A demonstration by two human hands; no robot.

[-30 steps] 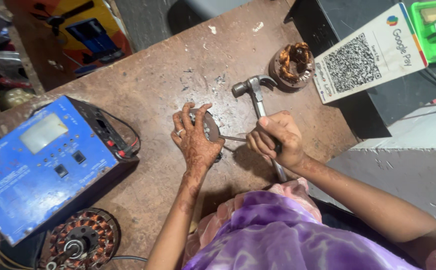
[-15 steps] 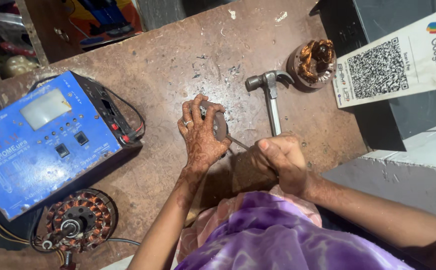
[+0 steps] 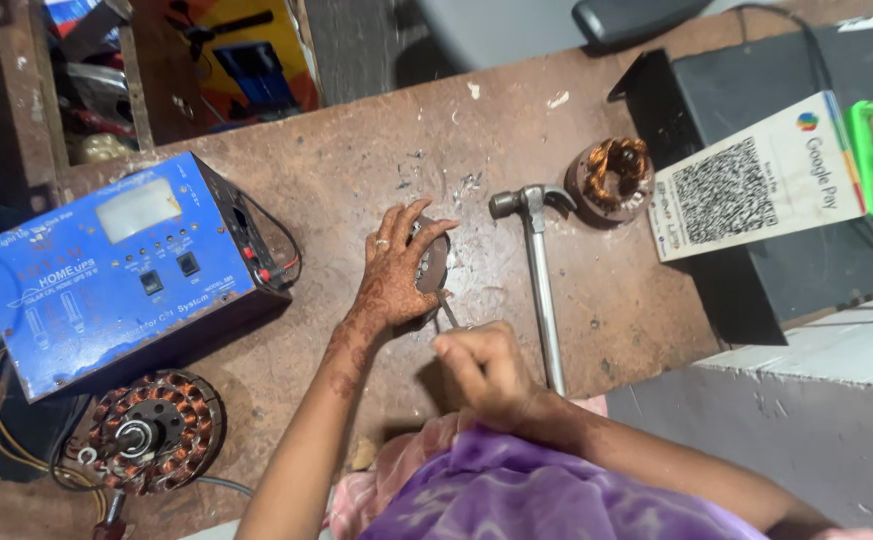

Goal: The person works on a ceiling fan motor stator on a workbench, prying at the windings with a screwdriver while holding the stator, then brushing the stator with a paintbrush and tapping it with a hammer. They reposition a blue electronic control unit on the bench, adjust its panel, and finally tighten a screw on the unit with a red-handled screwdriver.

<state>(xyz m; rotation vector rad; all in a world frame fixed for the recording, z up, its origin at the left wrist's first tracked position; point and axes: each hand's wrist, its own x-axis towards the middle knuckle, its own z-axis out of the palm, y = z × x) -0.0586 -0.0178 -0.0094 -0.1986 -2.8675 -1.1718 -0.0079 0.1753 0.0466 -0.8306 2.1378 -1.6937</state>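
1. Here, seen from above, a person worked at a worn brown counter (image 3: pixel 377 150).
2. The left hand (image 3: pixel 394 272) lay flat, fingers spread, pressing a small round metal part (image 3: pixel 431 262) onto the counter; its grip was open, pinning rather than clasping.
3. The right hand (image 3: pixel 484 372) was closed in a fist around a thin metal rod (image 3: pixel 448 310) whose tip met the part's near edge.
4. A claw hammer (image 3: pixel 539 275) lay untouched just right of the hands.
5. A copper-wound coil (image 3: pixel 612 178), a blue power box (image 3: pixel 122 265) and a wound stator (image 3: pixel 152 430) sat around.
6. Judged step: prying or driving at the pinned part; the next move likely called for steady downward hold and a controlled push.
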